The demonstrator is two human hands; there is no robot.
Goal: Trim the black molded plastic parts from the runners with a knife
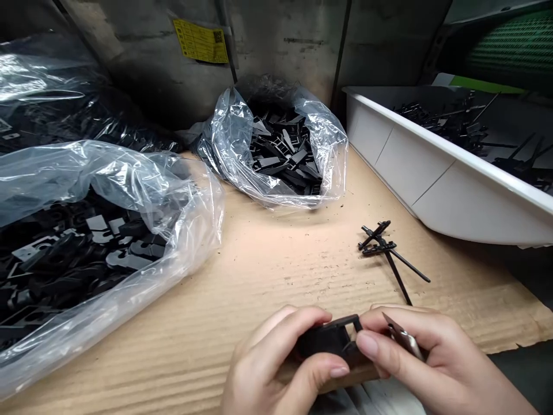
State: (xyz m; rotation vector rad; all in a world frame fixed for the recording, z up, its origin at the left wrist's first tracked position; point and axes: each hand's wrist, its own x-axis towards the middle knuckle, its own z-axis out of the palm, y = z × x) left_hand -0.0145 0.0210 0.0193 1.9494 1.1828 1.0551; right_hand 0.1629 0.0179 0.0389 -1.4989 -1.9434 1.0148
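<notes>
My left hand (280,360) is closed round a black plastic part (324,339) with a rectangular opening near its right end. The thumb and forefinger of my right hand (415,351) pinch that right end. A small metal-bladed knife (404,337) is tucked in my right hand, its pointed blade sticking up past the fingers; the rest of it is hidden. Just beyond my right hand, thin black plastic pieces with long stems (382,245) lie crossed on the cardboard.
A clear bag (190,230) of black parts lies at left, with dark bagged goods (52,109) behind. Another open bag (332,144) of black pieces stands at the back. A white bin (389,155) of stemmed black pieces is at right. Cardboard (259,259) covers the worktop.
</notes>
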